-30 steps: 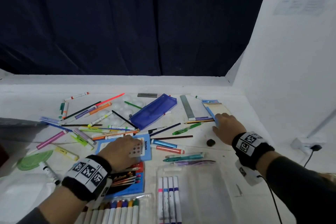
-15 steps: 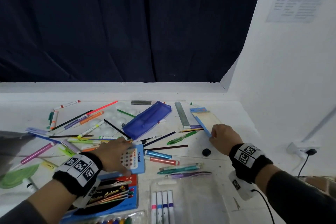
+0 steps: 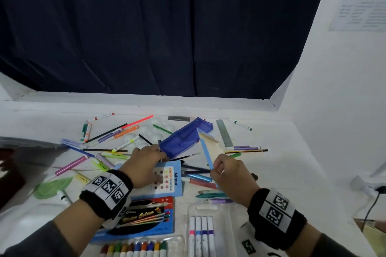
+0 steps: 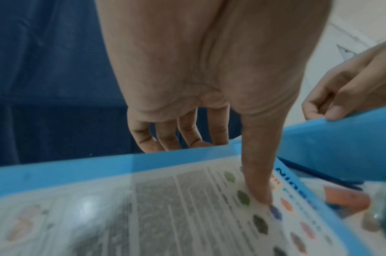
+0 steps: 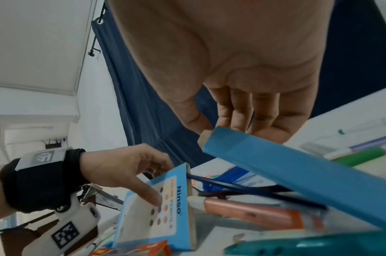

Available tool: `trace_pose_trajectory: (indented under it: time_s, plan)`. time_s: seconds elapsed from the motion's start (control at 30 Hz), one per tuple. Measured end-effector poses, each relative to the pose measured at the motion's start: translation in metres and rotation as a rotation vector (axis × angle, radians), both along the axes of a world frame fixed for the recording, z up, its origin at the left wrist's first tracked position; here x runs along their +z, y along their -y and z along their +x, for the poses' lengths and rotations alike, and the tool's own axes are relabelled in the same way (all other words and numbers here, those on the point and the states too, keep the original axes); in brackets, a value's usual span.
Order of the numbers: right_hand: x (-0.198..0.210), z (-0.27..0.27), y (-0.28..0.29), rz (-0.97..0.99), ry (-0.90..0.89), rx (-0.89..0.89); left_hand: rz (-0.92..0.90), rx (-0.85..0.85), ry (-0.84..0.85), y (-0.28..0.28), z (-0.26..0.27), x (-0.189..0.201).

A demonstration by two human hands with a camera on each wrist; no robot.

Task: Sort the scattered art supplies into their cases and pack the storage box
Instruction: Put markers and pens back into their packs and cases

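Your right hand (image 3: 227,171) pinches the near end of the blue tray (image 3: 205,153), thumb and fingertips closed on its corner, and tilts it up off the desk (image 3: 271,173). A second ago that hand lay flat on the tray further back, towards the right edge; now the tray has come in to the middle and hangs just beside the sleeve (image 3: 167,177).

Your left hand (image 3: 144,166) grips the sleeve: thumb (image 4: 256,173) pressed on its printed face, the other fingers curled over its far edge. It has stayed on the sleeve throughout, though the sleeve now sits closer to the tray's end.

So the two halves of the pencil box are nearly mated, and I judge the next move is to slide the tray into the sleeve's open side. Pens (image 3: 198,177) lie loose under the gap and may snag. Most supplies remain scattered across the desk's left half.
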State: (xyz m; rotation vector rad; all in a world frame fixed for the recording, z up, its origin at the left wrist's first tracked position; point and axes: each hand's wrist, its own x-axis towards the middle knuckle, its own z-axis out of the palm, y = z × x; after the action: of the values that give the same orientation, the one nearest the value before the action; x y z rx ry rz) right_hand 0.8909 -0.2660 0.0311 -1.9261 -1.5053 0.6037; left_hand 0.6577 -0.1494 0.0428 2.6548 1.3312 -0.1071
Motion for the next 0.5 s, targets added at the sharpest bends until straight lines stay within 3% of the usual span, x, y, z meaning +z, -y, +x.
trace_pose_trajectory:
  time_s: [0.13,0.23,0.27,0.33,0.5]
  plan:
    - [-0.003,-0.018,-0.002,-0.026,-0.147,0.047,0.054,-0.03,0.134,0.025,-0.015,0.007]
    - [-0.003,-0.027,-0.004,-0.134,-0.355,0.16,0.083,-0.058,0.169,0.049,-0.025,0.001]
    - [-0.004,-0.027,-0.004,-0.156,-0.342,0.223,0.076,-0.061,0.162,0.057,-0.029,-0.002]
    - [-0.003,-0.023,-0.004,-0.141,-0.096,0.386,0.038,-0.063,0.122,0.067,-0.035,-0.011]
    - [0.005,-0.015,-0.003,-0.18,0.762,0.793,-0.063,-0.082,-0.002,0.072,-0.046,-0.022]
